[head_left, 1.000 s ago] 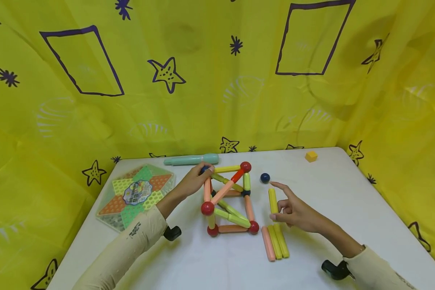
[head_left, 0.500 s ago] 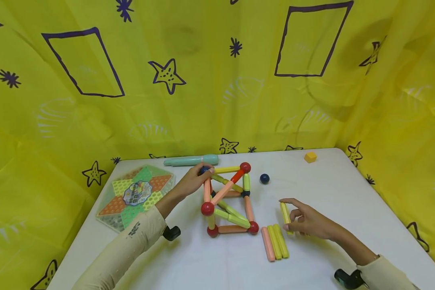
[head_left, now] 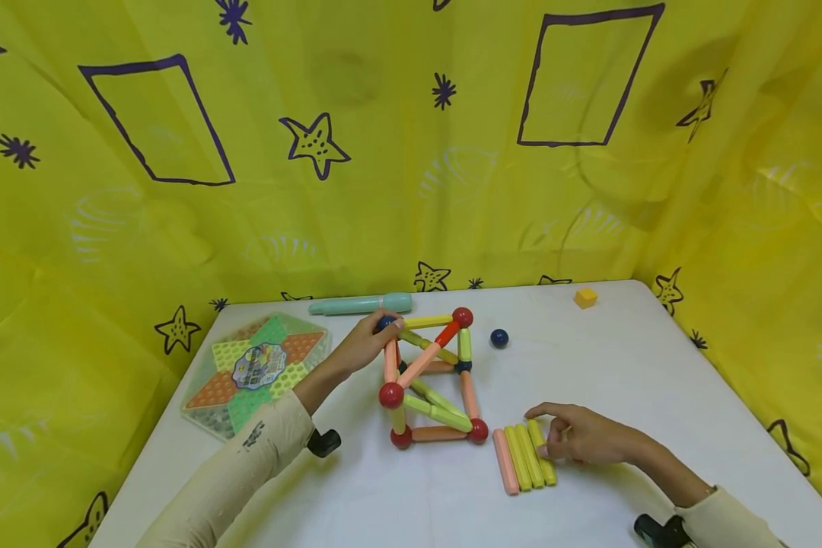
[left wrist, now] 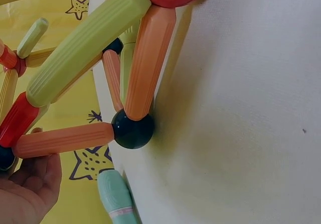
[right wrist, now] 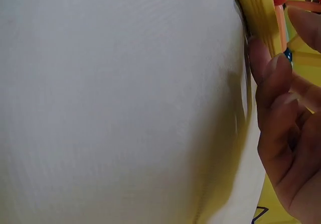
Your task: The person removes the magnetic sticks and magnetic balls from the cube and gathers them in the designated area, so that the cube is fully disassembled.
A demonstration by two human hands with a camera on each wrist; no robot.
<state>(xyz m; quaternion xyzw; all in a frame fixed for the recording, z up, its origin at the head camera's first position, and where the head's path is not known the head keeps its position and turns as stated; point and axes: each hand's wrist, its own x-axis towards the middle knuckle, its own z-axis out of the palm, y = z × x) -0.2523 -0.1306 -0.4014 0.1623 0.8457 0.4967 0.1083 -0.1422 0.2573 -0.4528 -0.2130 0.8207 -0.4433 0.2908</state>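
A standing frame of magnetic rods [head_left: 421, 362] and balls rests on the table. My left hand [head_left: 358, 350] holds its far left top corner, beside a dark blue ball. In the left wrist view, my fingers grip an orange rod [left wrist: 67, 139] near that corner. My right hand [head_left: 589, 437] pinches a yellow magnetic rod [head_left: 549, 470] lying at the right end of a row. Beside it lie more yellow rods [head_left: 522, 457] and a pink rod [head_left: 506, 462]. The right wrist view shows only part of the held rod [right wrist: 258, 10], at its upper edge.
A loose dark blue ball [head_left: 499, 339] sits right of the frame. A hexagonal game board [head_left: 260, 367] lies at the left, a mint-green tube-like object [head_left: 359, 304] behind. A small orange-yellow cube [head_left: 585, 297] stands at the back right, before the yellow curtain [head_left: 383, 221].
My right hand has carried the yellow rod from near the loose ball, rightward and toward me, down to the row's right end. My left hand stays on the frame.
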